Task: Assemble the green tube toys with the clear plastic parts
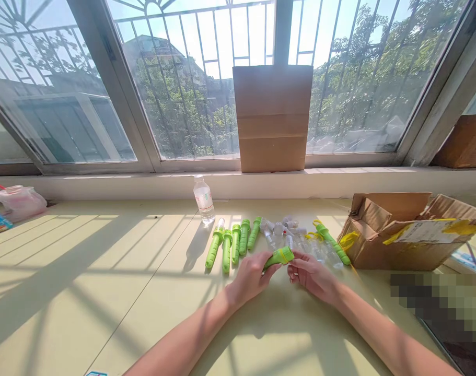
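Tabletop (151, 308) spreads wide leftward; left grip (250, 272) clamps green tube (277, 258), right grip (315, 274) pinches its rim (288, 254).

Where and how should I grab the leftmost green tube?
Pinch the leftmost green tube across its slim middle, probably coming from its left: it lies lengthwise, pointing away from you, and the next green tube sits close along its right.

Tubes (235, 244) left of box (406, 251)
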The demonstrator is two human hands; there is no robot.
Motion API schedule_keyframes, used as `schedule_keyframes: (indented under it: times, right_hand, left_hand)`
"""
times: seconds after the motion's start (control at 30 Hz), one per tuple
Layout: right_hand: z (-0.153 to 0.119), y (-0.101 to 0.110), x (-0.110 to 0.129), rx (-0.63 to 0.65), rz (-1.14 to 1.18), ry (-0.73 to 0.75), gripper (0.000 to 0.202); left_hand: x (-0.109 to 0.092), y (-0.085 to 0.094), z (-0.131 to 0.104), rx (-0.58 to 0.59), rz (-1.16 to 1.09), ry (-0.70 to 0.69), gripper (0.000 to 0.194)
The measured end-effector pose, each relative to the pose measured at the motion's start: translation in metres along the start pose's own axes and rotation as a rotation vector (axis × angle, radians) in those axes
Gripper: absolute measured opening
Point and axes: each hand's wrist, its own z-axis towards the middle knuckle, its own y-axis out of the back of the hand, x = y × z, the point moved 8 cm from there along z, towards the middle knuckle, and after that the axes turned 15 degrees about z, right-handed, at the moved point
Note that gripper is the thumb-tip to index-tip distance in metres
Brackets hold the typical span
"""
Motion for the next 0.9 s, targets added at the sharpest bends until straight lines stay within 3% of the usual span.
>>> schedule_keyframes:
  times: [0.63,0.9]
  right_hand:
    - [0.0009,0.0050,0.0012,-0.024,-0.068,0.012,0.027]
    - [0.0022,0.0078,-0.0003,-0.029,-0.083,0.033,0.026]
  left_hand:
    - [-0.0071,0.0048,0.0000,0.102,-0.010,-0.032,0.030]
    - [-0.0058,0.0057,0.0001,0.082,0.020,-0.054,0.027]
